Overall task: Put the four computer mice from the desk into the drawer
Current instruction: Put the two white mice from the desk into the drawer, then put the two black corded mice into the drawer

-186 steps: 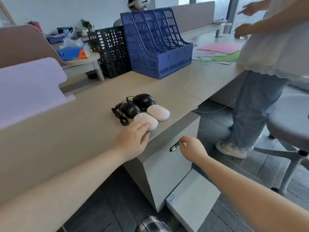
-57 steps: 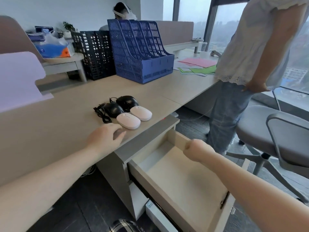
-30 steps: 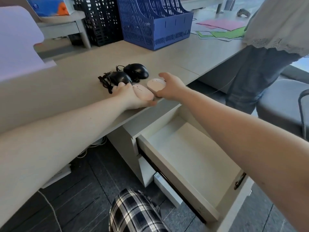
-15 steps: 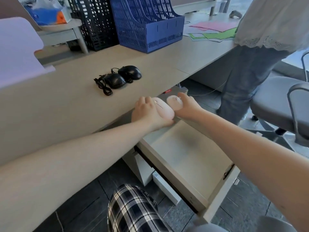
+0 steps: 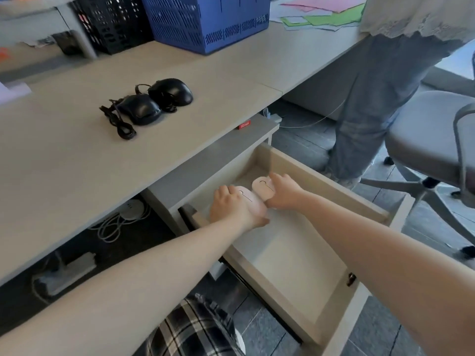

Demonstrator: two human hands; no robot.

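Fingers of the left hand wrap one pale mouse; right hand grips the other. Half a second ago both hung above the desk edge; now they're low inside the open drawer (smooth, boxy, bare-floored). Two glossy black mice remain on the matte desk, cords bundled.
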